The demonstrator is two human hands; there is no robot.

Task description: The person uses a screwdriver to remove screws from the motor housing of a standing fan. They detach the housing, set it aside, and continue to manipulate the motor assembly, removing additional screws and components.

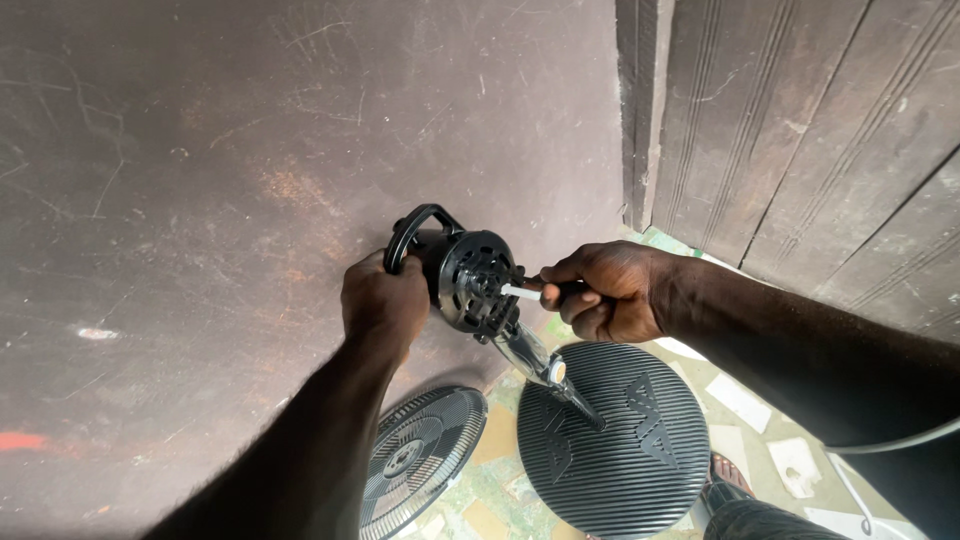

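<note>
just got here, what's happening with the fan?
A person is working on a stand fan with its grilles off. The left hand grips the back of the black motor housing, steadying it. The right hand holds a tool with a pale tip against the front of the motor, at the shaft. The fan's round ribbed base stands below on the tiled floor, and a removed grille leans beside it against the dark wall.
</note>
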